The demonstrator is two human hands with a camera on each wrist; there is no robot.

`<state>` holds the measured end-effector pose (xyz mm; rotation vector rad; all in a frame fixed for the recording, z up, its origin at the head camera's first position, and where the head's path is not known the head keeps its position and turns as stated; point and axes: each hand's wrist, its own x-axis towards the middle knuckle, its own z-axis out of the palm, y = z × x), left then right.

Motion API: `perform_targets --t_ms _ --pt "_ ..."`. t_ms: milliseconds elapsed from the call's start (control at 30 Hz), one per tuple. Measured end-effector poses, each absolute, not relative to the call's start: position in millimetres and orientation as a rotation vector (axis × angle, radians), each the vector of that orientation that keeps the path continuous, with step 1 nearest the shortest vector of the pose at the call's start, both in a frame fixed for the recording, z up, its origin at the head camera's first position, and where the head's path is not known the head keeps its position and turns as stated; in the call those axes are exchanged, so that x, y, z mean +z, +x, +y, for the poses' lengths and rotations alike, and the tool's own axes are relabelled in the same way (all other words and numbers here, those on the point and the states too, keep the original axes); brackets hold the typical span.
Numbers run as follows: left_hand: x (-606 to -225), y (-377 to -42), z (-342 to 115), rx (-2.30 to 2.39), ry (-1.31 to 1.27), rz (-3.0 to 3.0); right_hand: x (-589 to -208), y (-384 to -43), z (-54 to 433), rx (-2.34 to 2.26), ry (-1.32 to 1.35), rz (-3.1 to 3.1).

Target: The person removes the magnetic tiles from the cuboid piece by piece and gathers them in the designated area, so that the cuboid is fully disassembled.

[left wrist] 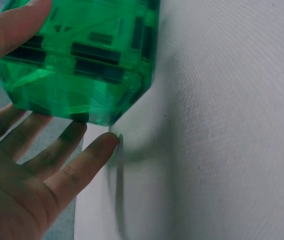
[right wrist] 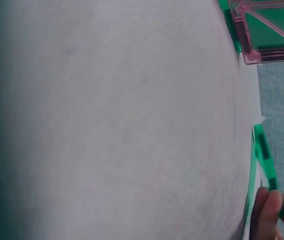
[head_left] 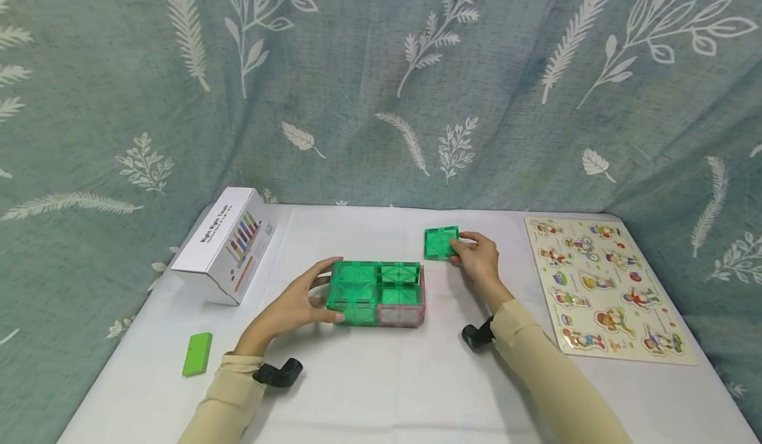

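Note:
A boxy structure of translucent magnetic tiles (head_left: 355, 282), mostly green with pink at its right end, stands on the white table. My left hand (head_left: 293, 308) holds its left side, thumb at the front and fingers toward the back. In the left wrist view, the thumb (left wrist: 17, 31) lies against the green tiles and the fingers spread along another face. Behind and right of the structure, my right hand (head_left: 478, 259) pinches a green square magnetic tile (head_left: 439, 243) by its right edge. The right wrist view shows this tile (right wrist: 265, 156) tilted, with another green edge (right wrist: 252, 177) beneath it.
A white printed box (head_left: 220, 245) stands at the back left. Nearer on that side lies a light-green block (head_left: 197, 354). A puzzle board (head_left: 601, 285) with picture pieces lies at the right. A patterned curtain (head_left: 357, 87) hangs behind the table.

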<state>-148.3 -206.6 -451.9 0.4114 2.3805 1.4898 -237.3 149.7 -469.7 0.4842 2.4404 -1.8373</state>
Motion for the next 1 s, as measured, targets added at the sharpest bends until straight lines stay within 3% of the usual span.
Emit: perform_targets --t_ms 1000 --pt "-454.6 -149.7 -207.9 1.508 0.417 2.370 -478.4 -234.5 142.7 -1.410 0.422 2.992"
